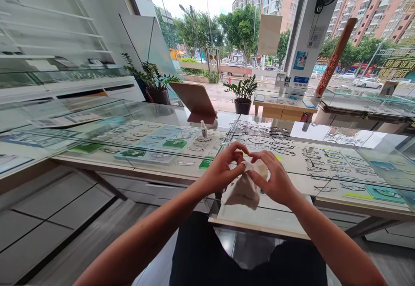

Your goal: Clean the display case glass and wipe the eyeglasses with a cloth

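A pale beige cloth with faint printed lettering hangs bunched below my fingers, over the front edge of the glass counter. My left hand is closed on the cloth's upper part, thumb and forefinger curled together. From the other side my right hand pinches the cloth, its fingertips close to the left hand's. Whether something lies inside the folds is hidden. Beyond the hands, a small white spray bottle stands on the counter. Eyeglass frames lie in rows behind and around them.
The glass display counter runs across in front of me, with more eyeglasses at the right. A tilted tabletop mirror stands at the back. Potted plants are by the window. A drawer or tray edge juts out above my lap.
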A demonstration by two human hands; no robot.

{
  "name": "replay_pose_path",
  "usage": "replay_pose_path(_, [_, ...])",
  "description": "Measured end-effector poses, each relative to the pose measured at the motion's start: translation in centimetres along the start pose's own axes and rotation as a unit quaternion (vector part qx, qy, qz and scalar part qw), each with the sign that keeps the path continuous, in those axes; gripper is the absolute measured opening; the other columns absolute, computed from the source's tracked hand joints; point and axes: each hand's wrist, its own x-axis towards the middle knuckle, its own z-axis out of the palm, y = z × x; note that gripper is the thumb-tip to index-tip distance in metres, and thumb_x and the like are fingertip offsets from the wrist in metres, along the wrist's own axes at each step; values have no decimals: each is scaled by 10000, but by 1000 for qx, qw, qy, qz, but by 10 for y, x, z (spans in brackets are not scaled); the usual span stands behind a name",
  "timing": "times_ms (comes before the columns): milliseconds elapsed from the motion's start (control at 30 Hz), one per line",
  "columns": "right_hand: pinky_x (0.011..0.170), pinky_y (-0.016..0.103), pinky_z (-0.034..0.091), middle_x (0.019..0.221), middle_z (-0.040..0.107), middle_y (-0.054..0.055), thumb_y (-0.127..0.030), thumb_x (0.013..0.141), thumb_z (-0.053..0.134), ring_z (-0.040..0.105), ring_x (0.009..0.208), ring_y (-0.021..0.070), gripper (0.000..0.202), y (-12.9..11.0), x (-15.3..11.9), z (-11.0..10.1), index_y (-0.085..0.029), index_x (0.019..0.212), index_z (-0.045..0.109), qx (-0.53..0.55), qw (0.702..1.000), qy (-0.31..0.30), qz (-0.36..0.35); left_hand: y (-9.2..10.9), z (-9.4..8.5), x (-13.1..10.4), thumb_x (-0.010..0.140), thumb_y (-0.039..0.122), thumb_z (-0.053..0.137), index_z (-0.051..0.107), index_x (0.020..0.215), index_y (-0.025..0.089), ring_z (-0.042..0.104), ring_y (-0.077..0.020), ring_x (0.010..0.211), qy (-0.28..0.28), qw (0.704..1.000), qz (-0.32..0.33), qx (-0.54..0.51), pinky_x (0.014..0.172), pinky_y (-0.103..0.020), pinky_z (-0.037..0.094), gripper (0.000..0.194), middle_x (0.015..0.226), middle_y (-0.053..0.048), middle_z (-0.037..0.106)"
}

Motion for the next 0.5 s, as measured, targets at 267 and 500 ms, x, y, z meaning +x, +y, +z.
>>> replay_pose_path(267, [812, 373, 434, 902, 699, 44, -190, 992, 632, 594, 885, 223, 77, -3, -5, 0, -203, 928, 674, -154, 985, 53, -50, 9, -8, 6, 832, 221, 551, 690, 938, 171, 518, -124, 696, 16, 991, 19, 129, 683, -261, 374, 182, 700, 37, 553])
replay_pose_path(500, [783, 352, 411, 789, 715, 28, -140, 984, 576, 617, 771, 201, 161, -42, -26, 13, -203, 838, 601, -200, 974, 35, -101, 6, 3, 14, 752, 263, 575, 676, 811, 164, 484, -115, 632, 93, 994, -28, 43, 633, -253, 370, 153, 639, 34, 543])
